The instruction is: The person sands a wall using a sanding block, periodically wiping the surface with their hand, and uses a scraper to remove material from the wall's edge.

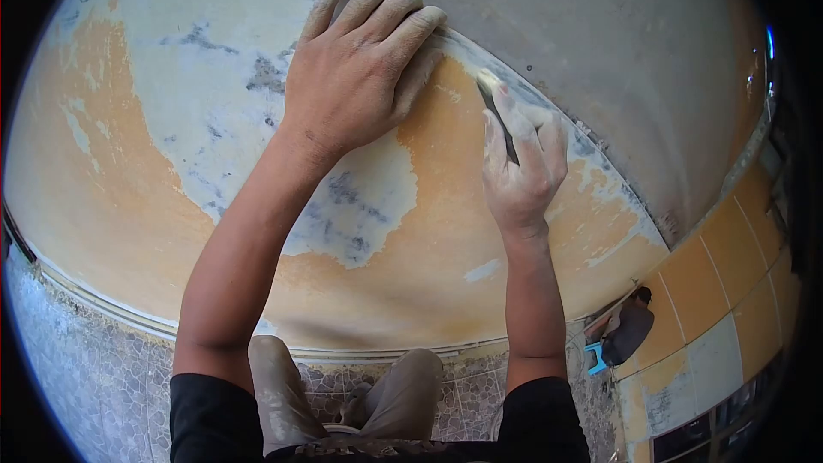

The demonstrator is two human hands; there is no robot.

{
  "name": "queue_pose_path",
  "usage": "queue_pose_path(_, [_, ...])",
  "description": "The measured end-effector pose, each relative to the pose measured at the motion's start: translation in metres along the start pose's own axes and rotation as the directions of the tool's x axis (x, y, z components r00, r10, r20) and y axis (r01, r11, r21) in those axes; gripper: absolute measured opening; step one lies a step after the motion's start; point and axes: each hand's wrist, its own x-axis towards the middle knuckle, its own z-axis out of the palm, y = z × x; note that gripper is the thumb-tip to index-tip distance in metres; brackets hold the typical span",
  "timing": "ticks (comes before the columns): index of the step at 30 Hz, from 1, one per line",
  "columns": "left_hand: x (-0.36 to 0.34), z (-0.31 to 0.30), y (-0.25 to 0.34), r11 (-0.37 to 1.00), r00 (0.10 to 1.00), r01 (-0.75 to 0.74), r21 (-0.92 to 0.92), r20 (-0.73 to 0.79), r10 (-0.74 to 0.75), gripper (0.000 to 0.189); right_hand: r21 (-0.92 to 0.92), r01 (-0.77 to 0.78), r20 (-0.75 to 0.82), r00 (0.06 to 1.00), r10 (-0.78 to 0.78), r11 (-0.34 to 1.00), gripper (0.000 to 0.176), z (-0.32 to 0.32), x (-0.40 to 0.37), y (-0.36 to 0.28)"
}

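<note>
Curved, patchy panel (343, 300); left hand (360, 69) spread, right hand (525, 159) pinching a perhaps rubbery pad (490, 101).

Black short sleeves (542, 420), dust-smudged grey-brown trousers (403, 394), pale powder on both hands (364, 77).

1 left hand (356, 69); 1 right hand (530, 167); 1 handheld block (491, 101); 1 curved patchy panel (343, 304); 2 black sleeves (214, 416); 2 bent knees (273, 358); 1 other person (630, 331); 1 blue stool (594, 359).
</note>
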Motion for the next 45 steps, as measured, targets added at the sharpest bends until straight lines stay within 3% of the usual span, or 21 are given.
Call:
queue_pose_path(5, [0.000,0.005,0.005,0.998,0.998,0.042,-0.047,-0.043,-0.044,0.035,-0.031,0.004,-0.030,1.000,-0.004,1.000,0.049,0.004,-0.001,0.001])
queue_pose_path(8, [-0.001,0.005,0.008,0.998,0.997,0.057,-0.040,-0.058,-0.059,0.035,0.026,0.028,-0.050,0.998,-0.027,0.999,0.050,0.023,0.049,-0.005])
queue_pose_path(11, [0.000,0.005,0.007,0.998,0.997,0.055,-0.042,-0.048,-0.057,0.034,-0.001,0.047,-0.025,0.999,-0.047,0.999,0.050,0.013,0.030,-0.004])
queue_pose_path(12, [0.001,0.004,0.006,0.998,0.997,0.049,-0.041,-0.050,-0.051,0.033,-0.049,0.021,0.053,0.998,-0.019,0.999,0.052,0.000,0.013,-0.007])
queue_pose_path(15, [0.000,0.005,0.006,0.998,0.997,0.050,-0.030,-0.061,-0.051,0.032,-0.058,-0.052,0.031,0.998,0.054,0.997,0.052,-0.009,-0.017,-0.013])
queue_pose_path(20, [0.000,0.007,0.008,0.998,0.995,0.067,-0.017,-0.071,-0.068,0.030,0.020,0.006,-0.005,1.000,-0.006,1.000,0.051,0.016,0.048,-0.009])
queue_pose_path(23, [0.000,0.007,0.006,0.999,0.997,0.031,-0.018,-0.074,-0.032,0.030,0.056,0.014,-0.040,0.999,-0.012,0.998,0.051,0.015,0.029,-0.005])
queue_pose_path(27, [0.001,0.006,0.007,0.999,0.997,0.039,-0.036,-0.071,-0.042,0.030,0.004,-0.041,0.071,0.997,0.040,0.999,0.055,-0.013,-0.019,-0.013])
queue_pose_path(33, [0.001,0.002,0.005,0.998,0.997,0.049,-0.026,-0.061,-0.051,0.032,0.091,0.045,0.015,0.999,-0.047,0.995,0.054,0.022,0.056,-0.013])
queue_pose_path(40, [0.003,-0.004,-0.023,0.997,0.995,-0.072,-0.031,-0.074,0.070,0.029,0.045,0.053,0.092,0.994,-0.057,0.998,0.055,-0.018,-0.001,0.009])
queue_pose_path(45, [0.004,-0.002,-0.014,0.999,0.996,0.002,-0.049,-0.093,-0.007,0.029,0.136,0.147,0.073,0.985,-0.158,0.980,0.059,0.014,0.053,0.010])
